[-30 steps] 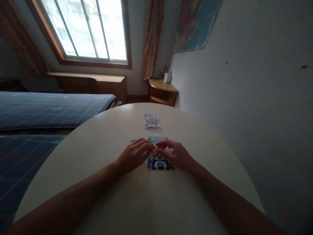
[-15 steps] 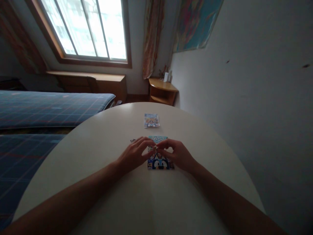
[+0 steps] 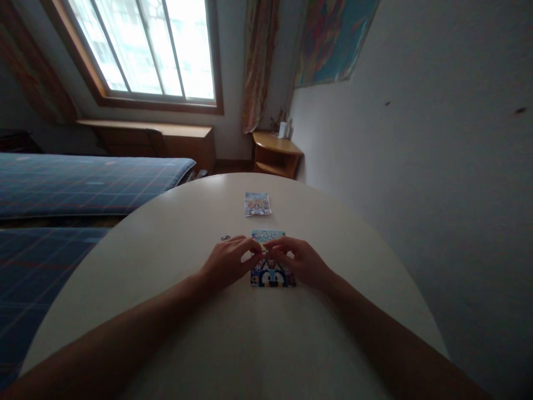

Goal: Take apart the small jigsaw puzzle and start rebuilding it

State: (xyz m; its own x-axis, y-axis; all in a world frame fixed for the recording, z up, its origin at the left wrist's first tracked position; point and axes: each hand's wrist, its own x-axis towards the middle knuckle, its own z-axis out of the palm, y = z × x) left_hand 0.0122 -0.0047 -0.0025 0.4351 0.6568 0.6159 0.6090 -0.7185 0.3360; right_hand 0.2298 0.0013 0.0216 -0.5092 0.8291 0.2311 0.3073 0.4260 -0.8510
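A colourful picture sheet (image 3: 272, 278) with a blue cartoon dog's face lies flat on the table in front of me. My left hand (image 3: 231, 258) reaches over its left side, thumb and forefinger closed in a pinch. From the other side my right hand (image 3: 302, 261) comes in, also pinching, and the fingertips of both hands meet above the middle of the sheet. Whatever small thing is between them is too small and hidden to name. Just beyond my left hand's knuckles lies a small black-and-white piece (image 3: 225, 238).
Farther back on the round white table (image 3: 187, 222) lies a small square printed packet (image 3: 257, 204). A bed with a blue plaid mattress (image 3: 91, 180) stands to the left. The wall (image 3: 416, 166) runs along the right, and a corner shelf (image 3: 278, 144) stands behind the table.
Both hands' fingertips have drawn closer together over the sheet, and my left fingers have curled in more. The sheet and packet lie where they were.
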